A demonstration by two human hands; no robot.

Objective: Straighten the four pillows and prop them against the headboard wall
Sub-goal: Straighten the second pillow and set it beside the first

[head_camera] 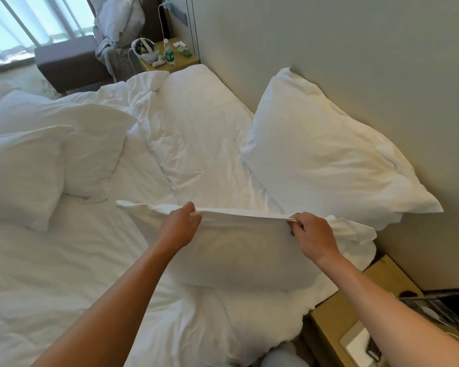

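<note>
A white pillow point(239, 255) hangs in front of me above the bed. My left hand point(179, 225) pinches its top edge, and my right hand point(312, 235) pinches the same edge further right. Another white pillow point(326, 152) leans against the headboard wall point(355, 49) on the right. Two more white pillows lie on the left of the bed, one point(19, 176) overlapping the other point(90, 136).
Rumpled white bedding point(194, 133) covers the mattress. A nightstand point(355, 321) with a tablet stands at the lower right. The far nightstand point(170, 58) holds a headset, a bottle and small items. A dark bench point(69, 62) and a window lie beyond.
</note>
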